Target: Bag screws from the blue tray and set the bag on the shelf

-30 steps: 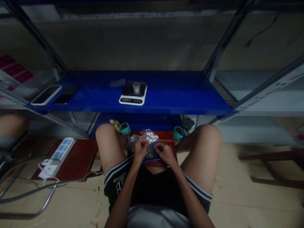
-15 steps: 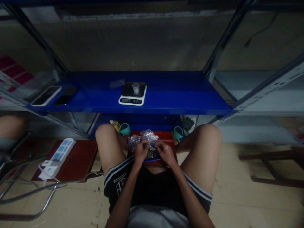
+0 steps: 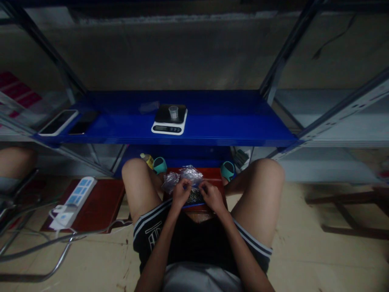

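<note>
My left hand [image 3: 181,194] has its thumb and forefinger bent together in a pinch; whatever lies between them is too small to make out. Facing it across a narrow gap, my right hand [image 3: 212,195] is pinched in the same way, its fingertips also too dim to read. Between and below both hands lies a pile of small, thin metallic pieces [image 3: 195,197] in a shallow blue-edged tray [image 3: 194,205]. Crinkled clear plastic bags [image 3: 191,173] sit just beyond my fingers. All of this rests on a reddish-brown wooden stool [image 3: 212,174] between my legs.
A blue shelf [image 3: 225,121] ahead carries a white digital scale [image 3: 168,129] with a small clear cup [image 3: 173,112] on it, plus two phones [image 3: 59,122] at the left. A power strip [image 3: 74,202] lies on a brown board. Another person's knee [image 3: 16,162] shows at far left.
My left fingers have curled slightly more. A shiny bit between my hands is no longer visible, and more of the metallic pile shows, looking darker. My right hand has barely shifted.
</note>
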{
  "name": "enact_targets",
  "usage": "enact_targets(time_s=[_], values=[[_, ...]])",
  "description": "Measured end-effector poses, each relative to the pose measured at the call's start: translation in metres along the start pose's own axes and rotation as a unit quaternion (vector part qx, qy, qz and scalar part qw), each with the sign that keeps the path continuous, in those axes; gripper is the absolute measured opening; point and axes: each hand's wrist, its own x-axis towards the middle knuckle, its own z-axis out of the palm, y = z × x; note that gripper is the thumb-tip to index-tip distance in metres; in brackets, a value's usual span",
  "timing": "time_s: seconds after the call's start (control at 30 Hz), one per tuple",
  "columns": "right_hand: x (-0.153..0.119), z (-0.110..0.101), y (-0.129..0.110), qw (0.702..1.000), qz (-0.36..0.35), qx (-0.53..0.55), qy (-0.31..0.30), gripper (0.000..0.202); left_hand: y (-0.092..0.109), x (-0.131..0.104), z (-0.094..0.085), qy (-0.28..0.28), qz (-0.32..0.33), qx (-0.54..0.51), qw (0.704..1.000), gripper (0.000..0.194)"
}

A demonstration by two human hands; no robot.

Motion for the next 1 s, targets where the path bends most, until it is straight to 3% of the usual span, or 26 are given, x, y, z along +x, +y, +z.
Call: enact_targets(time_s=[0.27, 0.37, 0.47, 0.53, 0.63, 0.73, 0.83, 1.0], values=[[0.000, 0.001, -0.006, 0.998, -0.010, 0.062, 0.022, 0.012, 0.000, 0.000, 0.000, -0.003, -0.003, -0.010, 1.000, 0.011], [0.003, 0.002, -0.007, 0.986, -0.014, 0.156, 0.051, 0.016, 0.004, 0.001, 0.001, 0.017, -0.057, -0.079, 0.995, 0.025], [0.007, 0.002, -0.006, 0.968, -0.015, 0.240, 0.077, 0.022, 0.011, 0.000, 0.002, -0.035, -0.113, -0.122, 0.985, 0.042], [0.008, 0.003, -0.007, 0.959, -0.001, 0.267, 0.096, 0.025, 0.015, -0.001, 0.002, -0.065, -0.102, -0.133, 0.984, 0.045], [0.010, 0.005, -0.009, 0.943, 0.027, 0.310, 0.119, 0.030, 0.022, -0.003, 0.004, -0.039, -0.084, -0.135, 0.986, 0.047], [0.010, 0.010, -0.013, 0.927, 0.059, 0.362, 0.083, 0.035, 0.026, -0.003, 0.005, -0.024, -0.092, -0.134, 0.986, 0.050], [0.009, 0.014, -0.016, 0.925, 0.061, 0.371, 0.048, 0.040, 0.030, -0.003, 0.006, -0.030, -0.096, -0.138, 0.985, 0.052], [0.011, 0.013, -0.017, 0.930, 0.042, 0.353, 0.096, 0.039, 0.033, -0.004, 0.008, -0.001, -0.072, -0.116, 0.991, 0.052]])
